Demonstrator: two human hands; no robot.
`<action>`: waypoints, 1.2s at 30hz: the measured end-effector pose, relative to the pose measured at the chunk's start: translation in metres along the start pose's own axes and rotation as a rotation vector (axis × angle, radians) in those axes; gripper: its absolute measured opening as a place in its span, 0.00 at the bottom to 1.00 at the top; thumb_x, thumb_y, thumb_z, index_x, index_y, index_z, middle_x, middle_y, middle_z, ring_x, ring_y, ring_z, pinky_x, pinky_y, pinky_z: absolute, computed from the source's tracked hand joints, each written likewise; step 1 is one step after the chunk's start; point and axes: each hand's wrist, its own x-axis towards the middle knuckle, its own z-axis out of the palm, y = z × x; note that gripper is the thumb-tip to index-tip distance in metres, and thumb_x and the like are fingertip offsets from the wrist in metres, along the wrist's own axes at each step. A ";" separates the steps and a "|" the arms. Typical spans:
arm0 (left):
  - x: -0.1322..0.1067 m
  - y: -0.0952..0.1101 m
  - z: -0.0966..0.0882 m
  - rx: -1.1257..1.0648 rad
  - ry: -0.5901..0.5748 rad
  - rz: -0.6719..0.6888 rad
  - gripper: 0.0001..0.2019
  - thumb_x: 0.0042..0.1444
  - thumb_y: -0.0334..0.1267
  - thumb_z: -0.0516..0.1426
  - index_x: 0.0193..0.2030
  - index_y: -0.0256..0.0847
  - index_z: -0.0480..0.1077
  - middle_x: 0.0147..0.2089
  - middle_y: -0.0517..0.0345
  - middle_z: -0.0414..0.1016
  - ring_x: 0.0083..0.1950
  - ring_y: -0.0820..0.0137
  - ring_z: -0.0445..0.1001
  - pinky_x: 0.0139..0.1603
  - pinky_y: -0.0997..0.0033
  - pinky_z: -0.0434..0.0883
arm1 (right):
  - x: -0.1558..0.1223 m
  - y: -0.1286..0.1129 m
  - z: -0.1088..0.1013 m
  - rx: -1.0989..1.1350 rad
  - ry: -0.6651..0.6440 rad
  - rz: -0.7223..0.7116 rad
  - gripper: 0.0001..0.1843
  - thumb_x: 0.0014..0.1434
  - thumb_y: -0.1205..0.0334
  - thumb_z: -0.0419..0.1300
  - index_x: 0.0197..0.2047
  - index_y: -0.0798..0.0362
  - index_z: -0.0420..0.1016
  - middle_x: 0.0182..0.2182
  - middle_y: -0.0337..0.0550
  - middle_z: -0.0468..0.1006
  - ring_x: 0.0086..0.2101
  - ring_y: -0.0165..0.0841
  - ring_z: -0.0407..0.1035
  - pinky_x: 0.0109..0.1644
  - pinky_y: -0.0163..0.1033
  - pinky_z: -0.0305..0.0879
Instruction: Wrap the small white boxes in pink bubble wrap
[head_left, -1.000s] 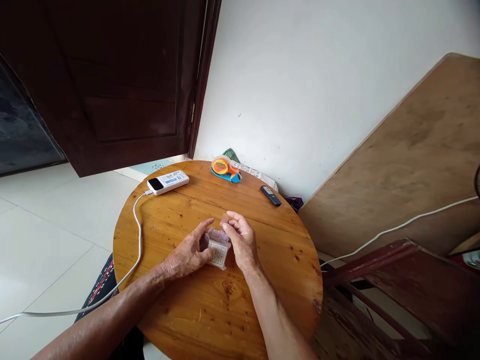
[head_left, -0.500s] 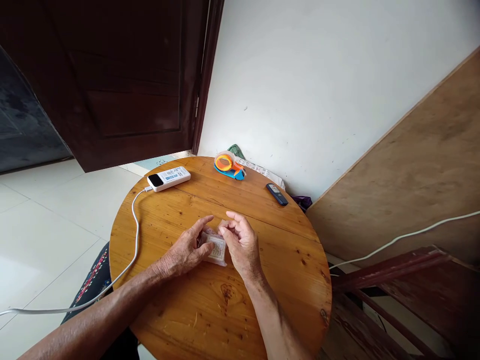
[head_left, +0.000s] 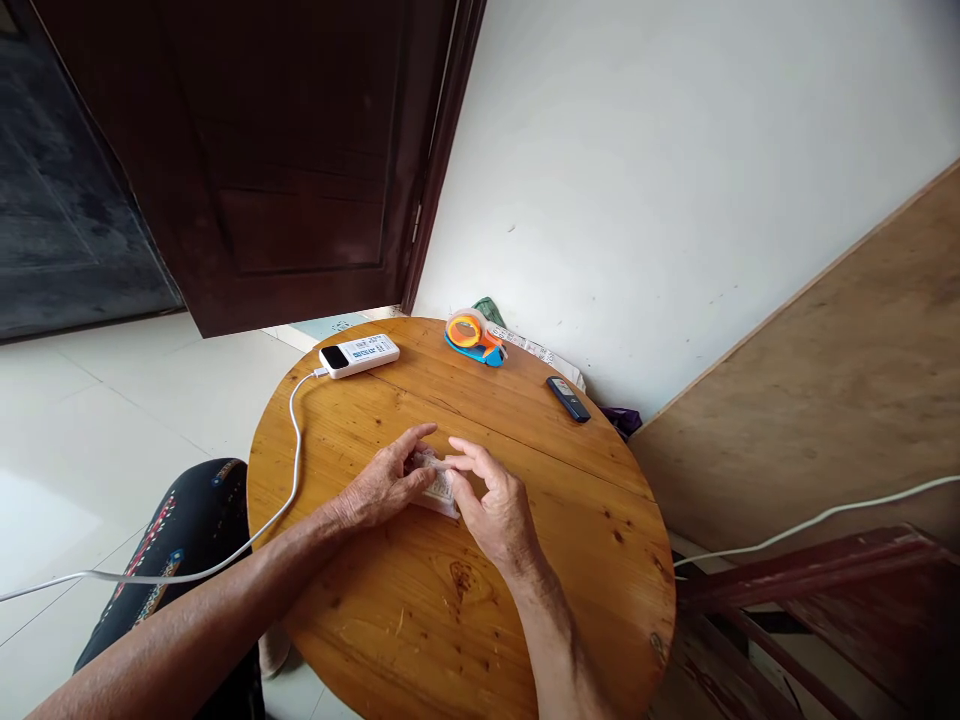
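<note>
A small pale box-shaped packet (head_left: 441, 490) with a printed pattern on top rests on the round wooden table in front of me; its edges look wrapped in clear plastic. My left hand (head_left: 390, 483) grips its left side, thumb over the top and the other fingers behind it, partly hidden. At the right end, my right hand (head_left: 491, 500) has its thumb and bent fingers pressed against the packet's upper corner, with the forefinger raised. What lies between the right fingertips is too small to make out.
On the round table (head_left: 360, 620), a white device (head_left: 367, 354) with a dark screen stands at the far left, its white cable (head_left: 298, 440) running off leftward. An orange and blue tape dispenser (head_left: 475, 337) sits at the far edge, and a dark remote-like object (head_left: 568, 399) to the right.
The camera view has shifted, so the table appears farther right. My right thumb and fingers have come down closer against the packet's top. The left hand keeps its hold.
</note>
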 end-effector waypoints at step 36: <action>-0.001 0.001 -0.003 0.017 -0.043 0.031 0.31 0.56 0.43 0.62 0.65 0.41 0.61 0.53 0.49 0.73 0.50 0.62 0.72 0.53 0.60 0.70 | 0.002 -0.004 -0.013 0.014 -0.235 0.102 0.29 0.51 0.71 0.63 0.57 0.46 0.70 0.47 0.43 0.79 0.47 0.40 0.73 0.55 0.46 0.66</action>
